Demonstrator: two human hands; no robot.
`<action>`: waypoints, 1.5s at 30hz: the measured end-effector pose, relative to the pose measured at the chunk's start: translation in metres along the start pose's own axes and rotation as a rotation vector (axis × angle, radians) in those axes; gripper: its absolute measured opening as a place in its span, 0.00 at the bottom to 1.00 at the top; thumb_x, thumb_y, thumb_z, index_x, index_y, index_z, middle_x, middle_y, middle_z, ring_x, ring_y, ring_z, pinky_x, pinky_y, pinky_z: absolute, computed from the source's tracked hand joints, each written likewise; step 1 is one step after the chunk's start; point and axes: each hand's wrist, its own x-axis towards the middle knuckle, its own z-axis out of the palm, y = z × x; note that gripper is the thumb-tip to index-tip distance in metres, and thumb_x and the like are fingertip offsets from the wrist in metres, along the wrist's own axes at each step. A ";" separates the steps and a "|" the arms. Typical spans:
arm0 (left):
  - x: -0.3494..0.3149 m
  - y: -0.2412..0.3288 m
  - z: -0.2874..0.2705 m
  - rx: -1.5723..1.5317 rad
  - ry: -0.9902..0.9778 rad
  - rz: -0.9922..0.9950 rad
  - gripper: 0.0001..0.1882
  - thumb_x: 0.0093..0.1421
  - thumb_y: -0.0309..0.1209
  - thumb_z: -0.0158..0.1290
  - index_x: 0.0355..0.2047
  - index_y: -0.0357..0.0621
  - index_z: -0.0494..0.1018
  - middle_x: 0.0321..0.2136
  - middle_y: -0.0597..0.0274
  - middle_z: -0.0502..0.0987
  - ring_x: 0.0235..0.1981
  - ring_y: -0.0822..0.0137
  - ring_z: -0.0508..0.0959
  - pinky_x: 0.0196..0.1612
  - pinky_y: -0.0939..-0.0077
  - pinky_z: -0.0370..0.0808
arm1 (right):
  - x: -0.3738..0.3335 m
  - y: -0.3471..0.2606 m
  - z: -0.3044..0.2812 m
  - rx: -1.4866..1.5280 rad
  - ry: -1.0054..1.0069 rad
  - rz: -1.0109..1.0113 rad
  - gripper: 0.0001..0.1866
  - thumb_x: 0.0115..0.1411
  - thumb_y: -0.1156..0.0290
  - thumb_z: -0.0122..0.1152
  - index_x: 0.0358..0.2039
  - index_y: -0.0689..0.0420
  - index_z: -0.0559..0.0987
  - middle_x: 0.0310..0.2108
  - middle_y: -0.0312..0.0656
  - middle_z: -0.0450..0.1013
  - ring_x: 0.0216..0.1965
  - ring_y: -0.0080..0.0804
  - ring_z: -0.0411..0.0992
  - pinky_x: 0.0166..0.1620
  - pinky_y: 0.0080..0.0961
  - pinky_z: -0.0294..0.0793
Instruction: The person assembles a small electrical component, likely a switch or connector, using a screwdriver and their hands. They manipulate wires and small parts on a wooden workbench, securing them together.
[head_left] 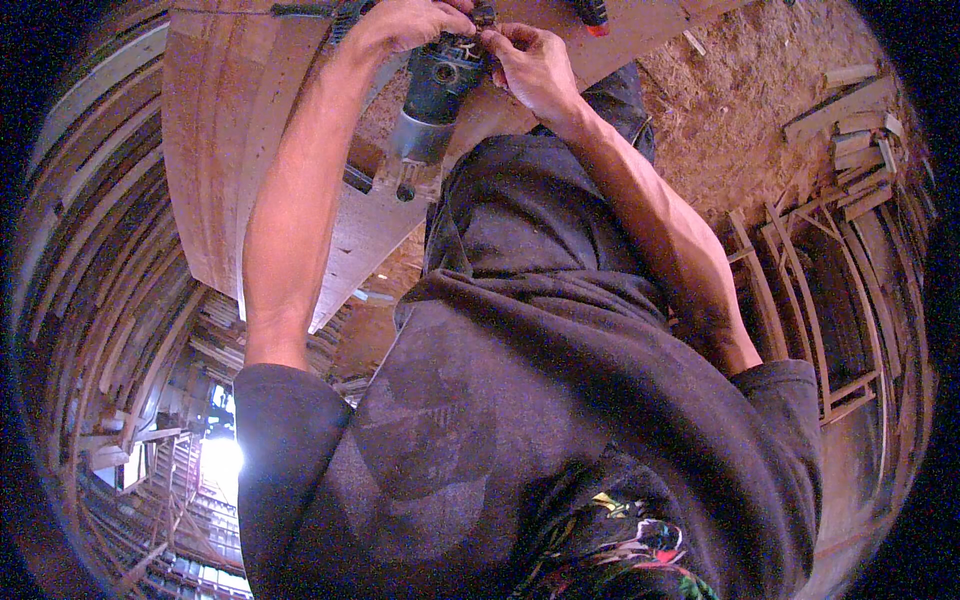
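Observation:
A power tool with a dark blue-green cylindrical body (pixel 440 82) and a greyish end lies on a wooden board, its grey end toward me. At its far end, near the upper edge of the picture, both my hands meet. My left hand (pixel 412 22) reaches over from the left with its fingers bent and closed on a small part there. From the right, my right hand (pixel 535 68) pinches with thumb and forefinger close beside the left fingertips. What lies between the fingers is too small and partly hidden to name.
The wooden board (pixel 225 150) stretches out under the tool. A dark object with a red-orange tip (pixel 597 18) lies at the upper right. Sawdust covers the floor (pixel 720 120), with wood offcuts (pixel 855 140) on the right. Stacked long planks (pixel 100 260) line the left side.

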 end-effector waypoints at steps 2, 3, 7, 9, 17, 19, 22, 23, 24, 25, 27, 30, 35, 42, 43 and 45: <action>-0.003 0.005 -0.001 0.021 0.004 0.003 0.26 0.49 0.29 0.63 0.47 0.27 0.75 0.37 0.52 0.83 0.37 0.67 0.81 0.43 0.73 0.77 | 0.002 0.003 0.001 -0.034 0.034 -0.040 0.16 0.65 0.60 0.60 0.38 0.61 0.81 0.19 0.32 0.72 0.16 0.17 0.67 0.19 0.17 0.63; -0.004 0.007 0.000 0.034 0.009 0.003 0.26 0.49 0.29 0.63 0.47 0.27 0.75 0.37 0.52 0.83 0.37 0.67 0.81 0.43 0.73 0.77 | 0.003 0.003 0.001 -0.091 0.045 -0.067 0.16 0.65 0.60 0.60 0.38 0.62 0.81 0.19 0.33 0.72 0.16 0.17 0.67 0.19 0.18 0.64; -0.008 0.014 0.001 0.012 0.032 -0.017 0.26 0.49 0.30 0.63 0.47 0.28 0.75 0.37 0.52 0.83 0.38 0.67 0.81 0.42 0.73 0.77 | 0.012 0.009 0.002 -0.326 0.125 -0.234 0.17 0.65 0.59 0.60 0.37 0.62 0.82 0.18 0.34 0.74 0.16 0.18 0.69 0.19 0.20 0.66; -0.007 0.013 0.000 0.029 0.055 -0.023 0.26 0.49 0.31 0.63 0.46 0.28 0.74 0.36 0.52 0.83 0.38 0.67 0.81 0.42 0.73 0.77 | 0.015 0.015 0.001 -0.360 0.137 -0.231 0.17 0.64 0.58 0.60 0.37 0.62 0.82 0.18 0.34 0.74 0.16 0.18 0.69 0.20 0.20 0.66; -0.009 0.012 0.002 0.017 0.082 -0.028 0.25 0.49 0.28 0.62 0.47 0.29 0.74 0.35 0.53 0.83 0.37 0.67 0.81 0.41 0.73 0.77 | 0.002 0.000 0.001 -0.065 0.051 -0.022 0.18 0.63 0.56 0.62 0.36 0.60 0.83 0.20 0.32 0.73 0.17 0.17 0.67 0.20 0.18 0.64; -0.011 0.013 0.004 -0.014 0.078 -0.030 0.24 0.49 0.27 0.62 0.47 0.29 0.74 0.34 0.53 0.83 0.36 0.68 0.81 0.40 0.73 0.77 | 0.002 -0.003 0.001 -0.022 0.055 0.052 0.17 0.63 0.57 0.62 0.35 0.60 0.82 0.20 0.31 0.72 0.17 0.17 0.66 0.20 0.18 0.63; -0.010 0.010 0.003 -0.025 0.069 -0.004 0.24 0.48 0.27 0.63 0.46 0.29 0.74 0.33 0.55 0.83 0.34 0.69 0.80 0.38 0.74 0.77 | 0.002 -0.003 0.000 0.010 0.045 0.100 0.16 0.62 0.57 0.61 0.35 0.59 0.82 0.19 0.31 0.70 0.17 0.17 0.65 0.19 0.18 0.61; -0.009 0.009 0.002 -0.025 0.062 -0.001 0.24 0.48 0.27 0.63 0.46 0.29 0.74 0.33 0.55 0.83 0.34 0.69 0.80 0.38 0.74 0.77 | 0.003 -0.003 0.000 0.016 0.037 0.104 0.16 0.62 0.57 0.61 0.35 0.59 0.81 0.19 0.31 0.69 0.16 0.17 0.64 0.19 0.18 0.60; -0.008 0.009 0.002 -0.025 0.056 0.001 0.24 0.48 0.27 0.63 0.46 0.29 0.74 0.33 0.55 0.83 0.34 0.69 0.80 0.38 0.75 0.77 | 0.003 -0.004 0.000 0.053 0.036 0.150 0.16 0.63 0.58 0.60 0.36 0.60 0.81 0.18 0.31 0.68 0.16 0.17 0.63 0.18 0.19 0.59; -0.007 0.010 0.003 -0.026 0.049 0.003 0.24 0.47 0.27 0.64 0.46 0.29 0.74 0.33 0.55 0.83 0.34 0.69 0.80 0.38 0.75 0.76 | 0.002 -0.007 0.001 0.091 0.033 0.197 0.15 0.63 0.59 0.59 0.37 0.60 0.81 0.18 0.31 0.67 0.15 0.17 0.62 0.18 0.19 0.58; -0.008 0.010 0.004 -0.030 0.065 -0.007 0.24 0.47 0.27 0.64 0.45 0.29 0.74 0.32 0.55 0.82 0.34 0.69 0.80 0.38 0.75 0.77 | 0.003 -0.007 0.002 0.181 0.015 0.286 0.15 0.65 0.60 0.57 0.38 0.60 0.81 0.18 0.30 0.66 0.15 0.18 0.59 0.17 0.20 0.56; -0.008 0.007 0.007 -0.050 0.087 0.009 0.24 0.47 0.28 0.64 0.44 0.30 0.74 0.32 0.55 0.82 0.34 0.69 0.81 0.37 0.75 0.77 | 0.015 0.006 -0.002 0.343 -0.039 0.370 0.14 0.66 0.62 0.55 0.40 0.61 0.80 0.17 0.29 0.63 0.14 0.18 0.56 0.17 0.20 0.55; -0.011 0.013 0.008 0.014 0.134 0.007 0.24 0.46 0.29 0.65 0.43 0.30 0.75 0.31 0.55 0.82 0.33 0.69 0.81 0.37 0.75 0.77 | 0.016 0.005 -0.004 0.306 -0.038 0.219 0.15 0.66 0.63 0.56 0.41 0.62 0.81 0.18 0.28 0.65 0.17 0.16 0.57 0.19 0.19 0.55; -0.010 0.008 0.002 -0.055 0.042 0.027 0.26 0.49 0.28 0.65 0.47 0.29 0.72 0.34 0.53 0.82 0.35 0.67 0.81 0.40 0.72 0.77 | 0.003 -0.007 -0.023 -0.293 -0.104 -0.142 0.13 0.64 0.64 0.59 0.43 0.59 0.83 0.24 0.30 0.73 0.24 0.15 0.63 0.26 0.17 0.62; -0.012 0.014 0.001 -0.103 -0.003 0.028 0.26 0.50 0.28 0.65 0.48 0.29 0.72 0.35 0.52 0.82 0.36 0.67 0.81 0.41 0.72 0.77 | 0.003 -0.009 -0.024 -0.344 -0.101 -0.196 0.13 0.64 0.65 0.58 0.44 0.59 0.83 0.25 0.30 0.73 0.24 0.15 0.64 0.27 0.17 0.63; -0.019 0.023 0.002 -0.101 0.008 0.006 0.27 0.51 0.28 0.65 0.50 0.28 0.71 0.36 0.51 0.82 0.38 0.66 0.81 0.42 0.71 0.77 | 0.004 -0.006 -0.026 -0.378 -0.117 -0.277 0.13 0.64 0.67 0.57 0.45 0.59 0.83 0.26 0.30 0.74 0.25 0.16 0.65 0.28 0.17 0.64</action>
